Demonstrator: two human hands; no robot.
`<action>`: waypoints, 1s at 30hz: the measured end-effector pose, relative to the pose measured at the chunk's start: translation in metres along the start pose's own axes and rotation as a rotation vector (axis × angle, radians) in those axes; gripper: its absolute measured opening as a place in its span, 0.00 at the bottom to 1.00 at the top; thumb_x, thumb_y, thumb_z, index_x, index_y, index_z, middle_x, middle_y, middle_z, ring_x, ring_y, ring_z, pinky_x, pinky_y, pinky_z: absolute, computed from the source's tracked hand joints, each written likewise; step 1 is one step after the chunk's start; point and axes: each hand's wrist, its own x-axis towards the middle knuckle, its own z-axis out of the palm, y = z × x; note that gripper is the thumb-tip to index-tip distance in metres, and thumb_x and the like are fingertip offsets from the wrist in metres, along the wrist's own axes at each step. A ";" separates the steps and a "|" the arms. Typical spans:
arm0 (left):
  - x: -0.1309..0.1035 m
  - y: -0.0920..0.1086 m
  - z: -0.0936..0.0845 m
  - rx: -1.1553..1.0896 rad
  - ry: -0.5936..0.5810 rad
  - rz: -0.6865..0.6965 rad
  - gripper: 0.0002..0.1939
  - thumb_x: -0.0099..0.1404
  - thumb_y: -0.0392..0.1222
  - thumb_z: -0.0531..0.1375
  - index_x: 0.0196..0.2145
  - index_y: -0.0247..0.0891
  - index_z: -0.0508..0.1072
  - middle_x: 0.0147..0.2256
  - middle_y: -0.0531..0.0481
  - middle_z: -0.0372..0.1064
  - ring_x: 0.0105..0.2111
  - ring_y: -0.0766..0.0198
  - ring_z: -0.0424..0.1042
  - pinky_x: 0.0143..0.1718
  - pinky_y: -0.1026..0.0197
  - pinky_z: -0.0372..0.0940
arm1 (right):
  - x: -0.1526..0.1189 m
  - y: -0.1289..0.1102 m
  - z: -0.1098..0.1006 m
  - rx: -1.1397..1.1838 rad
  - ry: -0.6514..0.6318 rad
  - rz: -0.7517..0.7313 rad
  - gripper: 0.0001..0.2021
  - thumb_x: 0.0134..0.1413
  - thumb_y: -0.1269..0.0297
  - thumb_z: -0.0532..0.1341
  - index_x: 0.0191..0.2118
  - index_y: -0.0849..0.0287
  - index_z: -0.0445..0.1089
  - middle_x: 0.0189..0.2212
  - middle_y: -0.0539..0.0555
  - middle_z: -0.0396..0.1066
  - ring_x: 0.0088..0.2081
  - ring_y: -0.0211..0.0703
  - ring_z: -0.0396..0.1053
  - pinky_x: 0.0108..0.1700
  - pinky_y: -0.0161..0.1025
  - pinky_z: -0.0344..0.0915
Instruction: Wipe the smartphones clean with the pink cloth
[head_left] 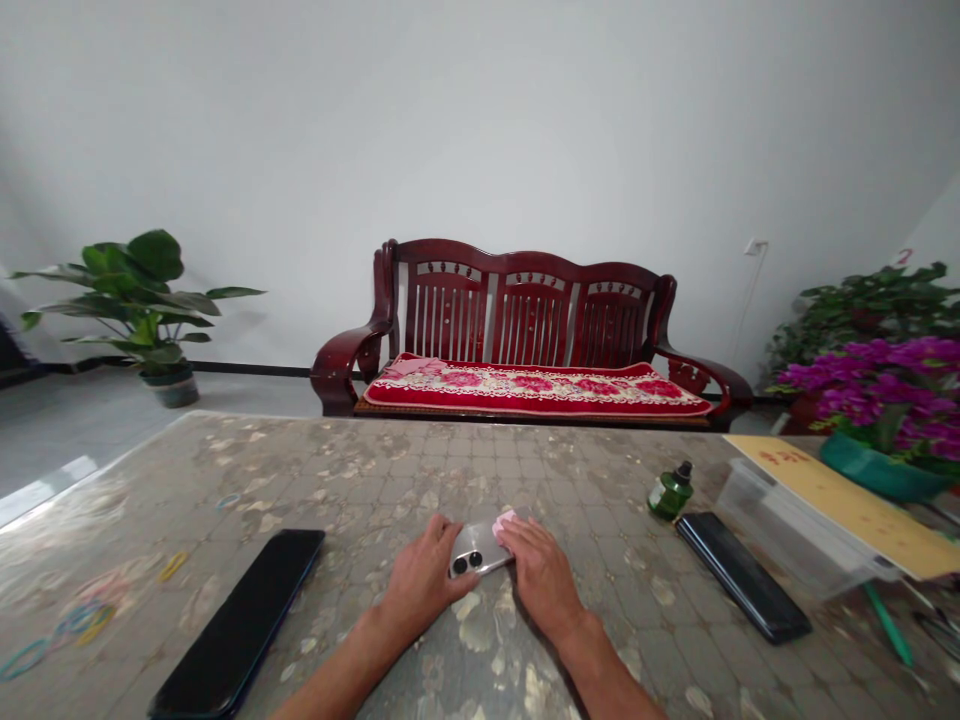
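Noted at bottom centre, on a patterned table (600,530): left hand (420,568), fingers closed around the left end of a silver phone (472,540), thumb at the near edge beside two dark lenses. Noted directly to the right: right hand (541,572), fingers bent and drawn together over a small pink piece (501,523), held against the phone's right end; cannot tell whether pinched or merely pressed. Found phone camera side up, between both hands. Logged at lower left: dark flat device (244,620), with coloured bands (75,620) farther left, partly blurred. Logged at lower right: green-handled item (890,628), black case (742,578), clear box (802,535) under a yellow board (832,500), and green bottle (670,495) just beyond the case. Observed at right edge: purple flowers (892,385) in a teal pot (862,465). Observed past the table, at centre: dark red wooden settee (532,262), bearing a red floral cushion (532,388). Observed at left: potted plant (154,262). Recorded behind all: white wall (480,130).
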 end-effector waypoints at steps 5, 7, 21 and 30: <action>0.000 0.000 0.000 0.004 0.009 0.014 0.21 0.61 0.48 0.61 0.52 0.41 0.68 0.50 0.45 0.65 0.44 0.54 0.73 0.44 0.58 0.66 | 0.002 0.003 -0.001 -0.019 0.012 0.042 0.22 0.61 0.78 0.49 0.51 0.55 0.75 0.51 0.56 0.75 0.56 0.45 0.70 0.61 0.52 0.63; 0.000 0.000 -0.001 0.007 0.009 0.016 0.21 0.61 0.48 0.61 0.51 0.41 0.68 0.49 0.45 0.66 0.44 0.54 0.73 0.44 0.58 0.66 | 0.002 0.004 0.000 -0.025 0.017 0.041 0.22 0.61 0.78 0.49 0.50 0.56 0.76 0.51 0.56 0.75 0.57 0.46 0.69 0.61 0.52 0.63; 0.001 -0.001 0.002 0.010 0.029 0.022 0.20 0.61 0.47 0.61 0.51 0.42 0.69 0.49 0.45 0.66 0.43 0.55 0.73 0.43 0.59 0.66 | 0.004 0.003 -0.001 -0.008 0.023 0.025 0.22 0.60 0.78 0.49 0.50 0.56 0.75 0.51 0.55 0.75 0.56 0.45 0.70 0.60 0.52 0.64; 0.002 -0.001 0.002 0.013 0.029 0.025 0.21 0.61 0.47 0.61 0.51 0.42 0.68 0.49 0.46 0.66 0.44 0.55 0.73 0.43 0.59 0.66 | 0.003 0.001 0.000 0.001 0.014 0.018 0.22 0.61 0.78 0.49 0.50 0.54 0.76 0.51 0.55 0.76 0.55 0.45 0.71 0.60 0.52 0.64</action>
